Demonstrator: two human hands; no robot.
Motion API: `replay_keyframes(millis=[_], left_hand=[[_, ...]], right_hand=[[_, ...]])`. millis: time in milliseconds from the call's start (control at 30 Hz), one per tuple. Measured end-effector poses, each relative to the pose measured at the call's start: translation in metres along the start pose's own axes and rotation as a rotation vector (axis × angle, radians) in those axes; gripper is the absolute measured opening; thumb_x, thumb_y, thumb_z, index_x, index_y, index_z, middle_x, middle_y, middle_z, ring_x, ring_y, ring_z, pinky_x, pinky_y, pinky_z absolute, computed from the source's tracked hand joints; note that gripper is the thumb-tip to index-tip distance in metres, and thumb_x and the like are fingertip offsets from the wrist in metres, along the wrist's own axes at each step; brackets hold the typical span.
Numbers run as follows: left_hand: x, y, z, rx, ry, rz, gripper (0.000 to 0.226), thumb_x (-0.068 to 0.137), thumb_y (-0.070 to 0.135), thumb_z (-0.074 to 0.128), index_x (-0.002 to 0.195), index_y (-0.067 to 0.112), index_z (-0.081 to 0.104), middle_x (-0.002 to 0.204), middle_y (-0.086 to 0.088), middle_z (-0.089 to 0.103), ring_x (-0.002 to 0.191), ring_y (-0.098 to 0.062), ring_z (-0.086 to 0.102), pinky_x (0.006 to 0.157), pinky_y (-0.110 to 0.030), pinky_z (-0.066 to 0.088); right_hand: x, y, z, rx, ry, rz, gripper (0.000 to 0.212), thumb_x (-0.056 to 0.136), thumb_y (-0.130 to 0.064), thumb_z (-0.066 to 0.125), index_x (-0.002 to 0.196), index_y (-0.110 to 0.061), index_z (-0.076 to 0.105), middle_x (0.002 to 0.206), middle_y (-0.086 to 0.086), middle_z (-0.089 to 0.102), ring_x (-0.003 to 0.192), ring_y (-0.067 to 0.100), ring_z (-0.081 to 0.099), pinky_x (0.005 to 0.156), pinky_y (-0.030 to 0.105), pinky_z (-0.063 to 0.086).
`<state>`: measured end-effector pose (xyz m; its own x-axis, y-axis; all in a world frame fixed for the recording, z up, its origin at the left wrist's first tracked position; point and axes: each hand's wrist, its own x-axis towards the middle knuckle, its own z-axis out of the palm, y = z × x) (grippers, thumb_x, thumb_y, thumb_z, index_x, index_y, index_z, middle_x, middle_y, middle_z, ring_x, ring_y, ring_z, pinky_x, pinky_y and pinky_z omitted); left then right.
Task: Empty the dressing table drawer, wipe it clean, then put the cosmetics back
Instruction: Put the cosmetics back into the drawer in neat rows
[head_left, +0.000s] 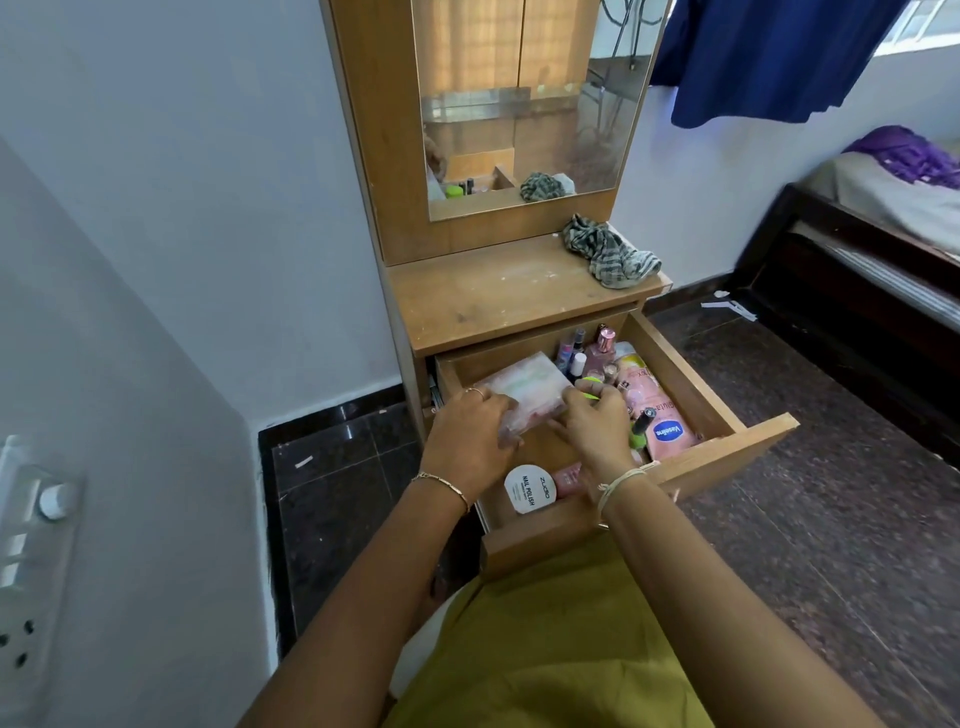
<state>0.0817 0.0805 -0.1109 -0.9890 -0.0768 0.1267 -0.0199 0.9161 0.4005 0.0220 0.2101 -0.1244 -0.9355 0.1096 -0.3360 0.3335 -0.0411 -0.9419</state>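
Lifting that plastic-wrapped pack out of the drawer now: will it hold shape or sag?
It will probably sag a little: the plastic-wrapped pack looks soft, its film crinkled. It is likely light for its bulk. The glossy film may slip, so the left hand and right hand gripping both ends seems wise.

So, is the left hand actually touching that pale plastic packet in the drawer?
Touching. In the head view the left hand curls its fingers over the near end of the pale packet, no gap visible.
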Motion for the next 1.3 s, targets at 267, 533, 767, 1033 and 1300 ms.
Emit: replay_keyframes(millis=[267,533,767,1033,1300], left_hand=[[0.01,-0.005,0.004,0.041,-0.088,0.09,0.045,0.089,0.027,0.06,0.131,0.019,0.047,0.134,-0.005,0.049,0.124,-0.021,0.043,0.102,-0.034,0.04],[0.021,-0.004,0.012,0.108,-0.069,0.147,0.04,0.091,0.027,0.056,0.13,0.02,0.049,0.13,-0.003,0.052,0.121,-0.02,0.048,0.097,-0.031,0.042],[0.024,-0.006,0.021,0.117,-0.076,0.128,0.035,0.091,0.027,0.055,0.125,0.018,0.054,0.125,-0.004,0.054,0.118,-0.022,0.047,0.094,-0.034,0.044],[0.03,-0.008,0.026,0.169,-0.079,0.13,0.028,0.092,0.025,0.051,0.118,0.017,0.059,0.119,-0.005,0.057,0.111,-0.023,0.052,0.087,-0.034,0.046],[0.035,-0.006,0.032,0.283,-0.079,0.159,0.024,0.09,0.028,0.052,0.109,0.019,0.064,0.11,-0.004,0.06,0.103,-0.025,0.056,0.077,-0.033,0.045]], right_hand=[[0.009,0.02,0.02,-0.036,0.047,0.042,0.05,0.077,-0.036,0.052,0.122,-0.015,0.05,0.102,0.011,0.067,0.095,0.026,0.066,0.088,0.05,0.054],[0.028,0.035,0.027,0.078,0.059,0.169,0.044,0.074,-0.024,0.05,0.11,-0.001,0.059,0.099,0.025,0.068,0.085,0.038,0.069,0.075,0.053,0.058],[0.009,0.018,0.028,0.159,0.122,0.237,0.017,0.092,0.0,0.041,0.087,0.0,0.057,0.068,0.016,0.061,0.051,0.021,0.058,0.04,0.021,0.047],[0.01,0.019,0.034,0.134,0.092,0.298,0.022,0.087,0.005,0.041,0.074,-0.006,0.055,0.072,0.015,0.059,0.058,0.019,0.055,0.048,0.023,0.044],[0.007,0.011,0.037,0.148,0.061,0.402,0.024,0.089,0.003,0.042,0.068,-0.005,0.049,0.065,0.014,0.052,0.051,0.02,0.048,0.04,0.02,0.039]])
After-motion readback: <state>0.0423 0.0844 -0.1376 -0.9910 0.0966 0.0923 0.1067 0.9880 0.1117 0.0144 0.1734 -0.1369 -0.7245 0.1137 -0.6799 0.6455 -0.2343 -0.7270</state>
